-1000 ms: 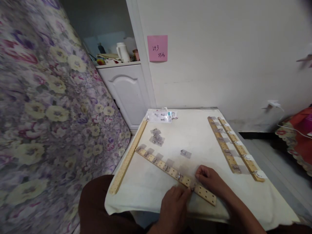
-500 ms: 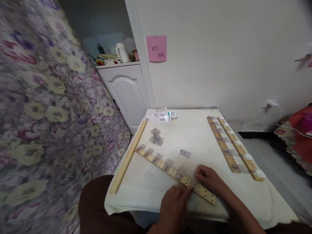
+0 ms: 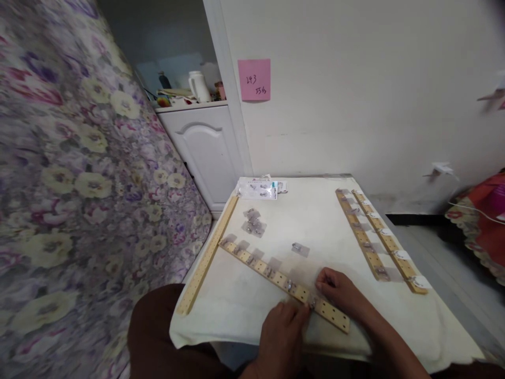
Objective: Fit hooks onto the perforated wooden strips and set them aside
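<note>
A pale wooden strip (image 3: 263,267) with rows of holes lies slantwise across the cloth-covered table. Several clear plastic adhesive hooks with metal parts sit along it, among them one hook (image 3: 290,286) near its middle. My left hand (image 3: 282,334) is at the strip's near edge, fingers curled, index fingertip against the hook (image 3: 313,302) closest to the right end. Just beyond the strip, my right hand (image 3: 337,288) is closed beside that same hook's clear plate; its fingertips hide anything between them. A loose hook (image 3: 300,249) lies farther back.
Another wooden strip (image 3: 205,258) runs along the table's left side. On the right lie a strip with clear hooks (image 3: 357,226) and one with white hooks (image 3: 389,242). A pile of hooks (image 3: 253,222) and packaging (image 3: 256,189) are at back left. The table (image 3: 221,326) meets a wall.
</note>
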Action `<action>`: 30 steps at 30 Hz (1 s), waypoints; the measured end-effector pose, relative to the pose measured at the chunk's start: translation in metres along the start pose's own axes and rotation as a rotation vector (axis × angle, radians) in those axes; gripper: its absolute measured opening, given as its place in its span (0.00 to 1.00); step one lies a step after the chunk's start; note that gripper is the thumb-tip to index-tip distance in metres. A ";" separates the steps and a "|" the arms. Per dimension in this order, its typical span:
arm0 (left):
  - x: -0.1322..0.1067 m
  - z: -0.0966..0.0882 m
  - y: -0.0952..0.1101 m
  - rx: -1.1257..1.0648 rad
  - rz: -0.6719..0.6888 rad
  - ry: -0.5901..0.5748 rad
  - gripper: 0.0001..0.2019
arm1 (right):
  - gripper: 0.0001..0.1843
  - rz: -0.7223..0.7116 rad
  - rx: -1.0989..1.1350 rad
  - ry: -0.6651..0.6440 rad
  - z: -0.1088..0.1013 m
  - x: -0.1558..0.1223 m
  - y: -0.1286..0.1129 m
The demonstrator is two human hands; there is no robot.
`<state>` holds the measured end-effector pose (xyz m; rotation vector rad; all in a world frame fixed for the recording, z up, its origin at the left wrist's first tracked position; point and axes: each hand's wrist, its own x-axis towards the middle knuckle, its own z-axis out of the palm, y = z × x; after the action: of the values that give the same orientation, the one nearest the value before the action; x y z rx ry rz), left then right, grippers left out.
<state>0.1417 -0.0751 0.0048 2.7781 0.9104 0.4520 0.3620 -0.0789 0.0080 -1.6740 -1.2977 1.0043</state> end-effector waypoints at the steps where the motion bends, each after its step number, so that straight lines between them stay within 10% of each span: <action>1: 0.000 0.000 0.000 0.005 -0.005 0.004 0.26 | 0.04 0.001 -0.005 0.002 0.000 0.000 0.000; 30: 0.002 -0.007 0.005 0.021 0.004 -0.022 0.28 | 0.12 0.044 -0.014 -0.038 -0.001 -0.007 -0.006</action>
<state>0.1435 -0.0770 0.0133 2.7989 0.9098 0.4147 0.3593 -0.0844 0.0144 -1.7085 -1.3000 1.0595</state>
